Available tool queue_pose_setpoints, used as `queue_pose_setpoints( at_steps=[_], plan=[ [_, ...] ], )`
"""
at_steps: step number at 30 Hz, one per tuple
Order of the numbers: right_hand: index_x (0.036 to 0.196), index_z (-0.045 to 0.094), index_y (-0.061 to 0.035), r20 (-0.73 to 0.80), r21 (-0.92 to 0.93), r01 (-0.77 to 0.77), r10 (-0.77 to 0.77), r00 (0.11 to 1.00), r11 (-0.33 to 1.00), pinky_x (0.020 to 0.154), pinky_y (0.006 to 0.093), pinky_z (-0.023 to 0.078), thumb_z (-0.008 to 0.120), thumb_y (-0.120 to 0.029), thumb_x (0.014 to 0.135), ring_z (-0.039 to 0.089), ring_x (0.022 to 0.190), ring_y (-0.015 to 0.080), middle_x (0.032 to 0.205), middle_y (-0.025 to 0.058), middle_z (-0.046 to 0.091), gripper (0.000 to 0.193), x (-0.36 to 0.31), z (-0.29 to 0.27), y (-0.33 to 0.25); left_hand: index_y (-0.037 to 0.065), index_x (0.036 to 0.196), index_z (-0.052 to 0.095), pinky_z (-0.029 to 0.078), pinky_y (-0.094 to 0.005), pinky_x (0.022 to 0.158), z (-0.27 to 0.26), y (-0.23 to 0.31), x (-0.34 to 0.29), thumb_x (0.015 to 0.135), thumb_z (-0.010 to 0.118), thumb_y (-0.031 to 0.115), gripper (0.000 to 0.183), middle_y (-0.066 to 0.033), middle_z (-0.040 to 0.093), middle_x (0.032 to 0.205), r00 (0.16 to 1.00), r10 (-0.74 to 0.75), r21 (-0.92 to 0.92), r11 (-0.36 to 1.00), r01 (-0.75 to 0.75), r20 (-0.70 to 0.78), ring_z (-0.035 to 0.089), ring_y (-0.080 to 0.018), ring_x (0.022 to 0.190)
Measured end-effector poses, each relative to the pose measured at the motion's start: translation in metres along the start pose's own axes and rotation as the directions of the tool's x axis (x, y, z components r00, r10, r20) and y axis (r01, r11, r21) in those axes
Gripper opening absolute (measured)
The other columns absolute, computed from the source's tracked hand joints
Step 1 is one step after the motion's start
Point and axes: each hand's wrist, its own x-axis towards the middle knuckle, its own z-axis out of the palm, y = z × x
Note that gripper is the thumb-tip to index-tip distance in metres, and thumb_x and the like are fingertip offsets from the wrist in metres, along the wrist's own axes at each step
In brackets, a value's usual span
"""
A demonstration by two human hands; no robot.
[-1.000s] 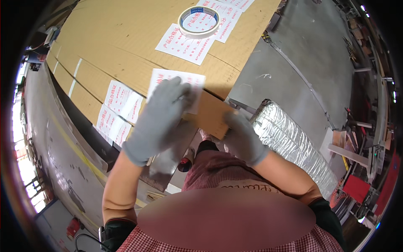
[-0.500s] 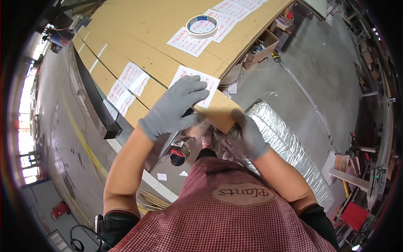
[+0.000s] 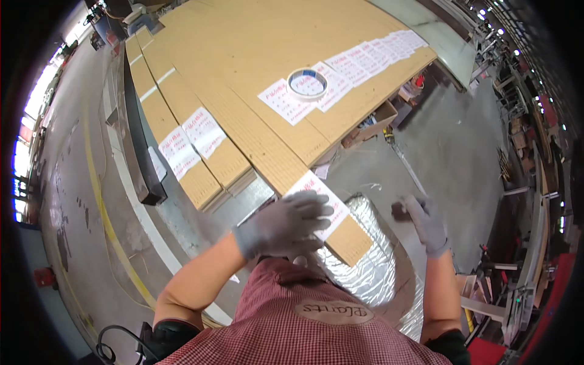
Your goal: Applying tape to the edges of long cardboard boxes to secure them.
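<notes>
My left hand (image 3: 289,224), in a grey glove, lies with its fingers stretched over a white paper label with red print (image 3: 328,210). That label sits near the end of a long cardboard strip (image 3: 348,243), which juts toward me past the stack's edge. My right hand (image 3: 426,222), also gloved, is in the air to the right of the strip, touching nothing. Its fingers look loosely bent and apart, slightly blurred, and I see nothing held. Further up the cardboard, a roll of tape (image 3: 307,83) rests on a row of overlapping labels (image 3: 365,61).
Two labelled cardboard strips (image 3: 191,137) lie on the left, beside a dark metal beam (image 3: 137,164). Silvery foil-wrapped material (image 3: 371,274) is below the strip's end. An open carton (image 3: 380,118) is under the stack's right edge. A yellow line (image 3: 103,207) runs along the floor.
My right hand has left the strip's end and moved to the right. My left hand still lies on the label. The view has shifted, showing more of the stack and the strip's end.
</notes>
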Motion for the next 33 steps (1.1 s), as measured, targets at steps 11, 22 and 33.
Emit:
queue_pose_setpoints(
  at_steps=[11, 22, 33],
  plan=[
    [0.100, 0.063, -0.0038, 0.220, -0.698, 0.666, -0.805, 0.550, 0.264, 0.099, 0.0451, 0.041, 0.064, -0.012, 0.083, 0.052, 0.116, 0.0365, 0.114, 0.0176, 0.060, 0.019, 0.198, 0.107, -0.114, 0.012, 0.088, 0.066, 0.047, -0.0455, 0.092, -0.028, 0.027, 0.003, 0.073, 0.078, 0.016, 0.020, -0.0092, 0.062, 0.116, 0.921, 0.012, -0.008, 1.000, -0.016, -0.389, 0.055, -0.0359, 0.116],
    [0.087, 0.067, -0.0105, 0.583, -0.497, 0.854, -0.670, 0.460, 0.153, 0.109, 0.0555, 0.027, 0.064, -0.019, 0.084, 0.061, 0.087, 0.0278, 0.078, 0.0103, 0.061, 0.009, 0.038, 0.086, -0.128, 0.002, 0.096, 0.058, 0.040, -0.0243, 0.051, -0.027, 0.035, 0.003, 0.082, 0.071, 0.008, 0.020, 0.0023, 0.049, 0.066, 0.626, -0.631, -0.465, 0.771, 0.436, -0.458, 0.044, -0.0056, 0.056],
    [0.094, 0.071, -0.0112, 0.771, -0.300, 0.815, -0.377, 0.513, 0.496, 0.102, 0.0481, 0.035, 0.063, -0.023, 0.085, 0.062, 0.083, 0.0240, 0.081, 0.0103, 0.066, 0.016, 0.010, 0.055, -0.122, 0.011, 0.074, 0.064, 0.045, -0.0360, 0.050, -0.010, 0.083, -0.048, 0.079, 0.071, 0.017, 0.011, -0.0061, 0.056, 0.066, 0.933, -0.288, -0.071, 0.958, 0.279, -0.216, 0.058, -0.0225, 0.057]
  ],
)
